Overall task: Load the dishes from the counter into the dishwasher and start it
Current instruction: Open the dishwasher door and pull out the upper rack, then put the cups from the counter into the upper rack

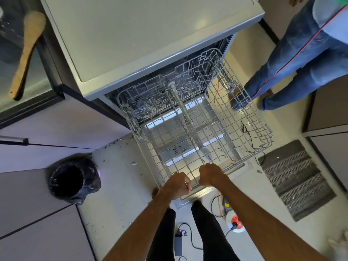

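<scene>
A wooden spoon (pixel 26 53) lay on the dark table (pixel 9 76) at the far left, its bowl pointing away from the person; lower down, a round bin (pixel 72 180) lined with a black bag stood on the littered floor (pixel 116 176), beside the pale cabinet fronts; in the middle, the grey dishwasher (pixel 150 44) stood with its door (pixel 242 167) folded down flat, and the wire rack (pixel 197 129) was drawn well out over that door; at the rack's near edge the left hand (pixel 177 185) and the right hand (pixel 211 175) sat close side by side, each with its fingers curled round the front rim wire; below them, near the person's dark-clad legs, a black power adapter (pixel 178 243) and a white and orange cable reel (pixel 235 222) lay on the floor; to the right lay a ribbed grey mat (pixel 295 179); at the upper right stood a second person's legs (pixel 301 59) in blue jeans, just beside the rack's far corner.
</scene>
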The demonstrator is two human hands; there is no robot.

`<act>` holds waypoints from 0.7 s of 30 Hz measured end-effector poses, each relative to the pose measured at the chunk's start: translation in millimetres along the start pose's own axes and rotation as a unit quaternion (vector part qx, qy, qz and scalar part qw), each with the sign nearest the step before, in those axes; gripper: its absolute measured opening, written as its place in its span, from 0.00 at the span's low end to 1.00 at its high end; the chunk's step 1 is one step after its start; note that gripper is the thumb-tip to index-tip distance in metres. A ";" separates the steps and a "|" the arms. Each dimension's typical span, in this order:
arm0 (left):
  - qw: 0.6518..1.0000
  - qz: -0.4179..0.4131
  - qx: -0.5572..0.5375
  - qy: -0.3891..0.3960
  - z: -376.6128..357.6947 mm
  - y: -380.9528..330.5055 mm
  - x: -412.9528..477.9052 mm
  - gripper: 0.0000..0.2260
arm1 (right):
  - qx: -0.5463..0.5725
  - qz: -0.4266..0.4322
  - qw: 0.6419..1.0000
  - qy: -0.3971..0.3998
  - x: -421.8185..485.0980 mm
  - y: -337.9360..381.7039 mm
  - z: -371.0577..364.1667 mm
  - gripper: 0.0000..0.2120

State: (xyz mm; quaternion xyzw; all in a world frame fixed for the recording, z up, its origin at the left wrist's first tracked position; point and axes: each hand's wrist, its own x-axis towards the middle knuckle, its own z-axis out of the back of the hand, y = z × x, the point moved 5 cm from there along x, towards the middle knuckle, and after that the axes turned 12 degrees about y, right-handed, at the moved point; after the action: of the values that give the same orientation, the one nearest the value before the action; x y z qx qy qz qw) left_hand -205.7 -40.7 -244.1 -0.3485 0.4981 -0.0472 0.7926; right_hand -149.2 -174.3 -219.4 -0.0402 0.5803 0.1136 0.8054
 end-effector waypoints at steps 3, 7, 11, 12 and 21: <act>1.000 0.009 -0.005 -0.001 -1.0 2.1 0.4 0.04 | 0.000 -0.004 1.000 0.004 1.8 -0.4 -0.9 0.22; 1.000 0.004 -0.010 -0.014 -2.2 0.6 -3.3 0.04 | 0.002 -0.011 1.000 0.006 3.1 0.8 -0.3 0.20; 0.999 -0.007 -0.021 -0.039 -2.7 -4.3 -16.1 0.08 | 0.026 -0.014 0.999 -0.014 -5.1 7.0 -5.3 0.20; 0.999 -0.010 -0.022 -0.034 -2.3 -6.3 -22.3 0.10 | 0.039 -0.012 0.999 -0.015 -9.3 8.9 -8.3 0.19; 0.994 0.045 -0.016 -0.097 44.0 -13.8 -149.5 0.14 | 0.145 0.077 0.984 -0.071 -103.3 55.5 32.7 0.05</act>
State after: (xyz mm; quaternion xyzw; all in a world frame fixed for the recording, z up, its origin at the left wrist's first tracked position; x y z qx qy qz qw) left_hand -240.4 34.2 -111.2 -0.3413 0.4343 0.0307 0.8330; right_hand -162.7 -128.0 -107.6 0.1300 0.5334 0.0928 0.8306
